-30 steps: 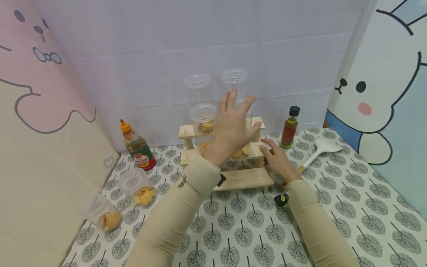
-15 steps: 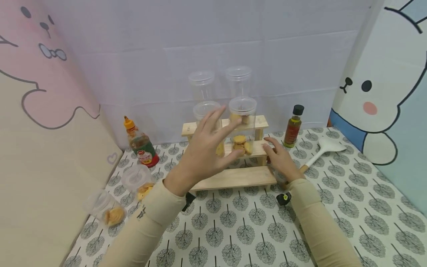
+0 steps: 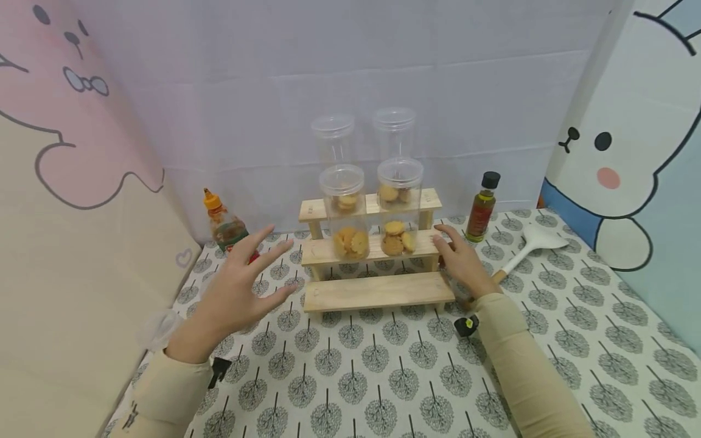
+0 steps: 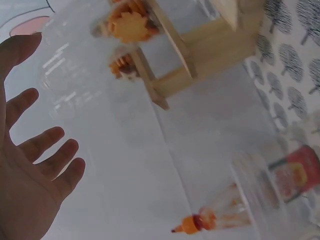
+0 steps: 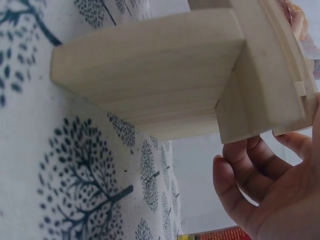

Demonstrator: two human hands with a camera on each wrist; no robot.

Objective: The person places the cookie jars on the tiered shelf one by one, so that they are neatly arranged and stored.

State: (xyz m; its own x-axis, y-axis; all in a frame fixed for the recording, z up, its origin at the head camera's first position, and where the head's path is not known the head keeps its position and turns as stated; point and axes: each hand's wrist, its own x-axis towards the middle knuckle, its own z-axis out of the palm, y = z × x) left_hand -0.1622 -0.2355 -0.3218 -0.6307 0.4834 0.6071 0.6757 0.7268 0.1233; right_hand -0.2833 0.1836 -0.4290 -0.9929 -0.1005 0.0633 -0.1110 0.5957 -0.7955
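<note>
My left hand (image 3: pixel 232 295) is held over the left side of the table, fingers spread and holding nothing. It partly covers the sauce bottle (image 3: pixel 223 226) and a clear jar (image 3: pixel 159 328) lying at the table's left edge. At the right end of the three-tier wooden rack (image 3: pixel 378 292), my right hand (image 3: pixel 464 264) grips the middle step; bent fingers touch its edge in the right wrist view. Two clear lidded jars of cookies, a left one (image 3: pixel 350 243) and a right one (image 3: pixel 398 238), stand upright on that step. Behind them, two more jars (image 3: pixel 395 137) stand on the top step.
An oil bottle (image 3: pixel 479 213) with a black cap stands right of the rack. Beside it lies a white spatula (image 3: pixel 537 238), its wooden handle partly behind my right hand. The patterned tablecloth (image 3: pixel 378 377) reaches a hanging cloth (image 3: pixel 263 121) at the back.
My left hand has withdrawn from in front of the jars, down and to the left, uncovering both front jars. My right hand has stayed at the rack's end.
</note>
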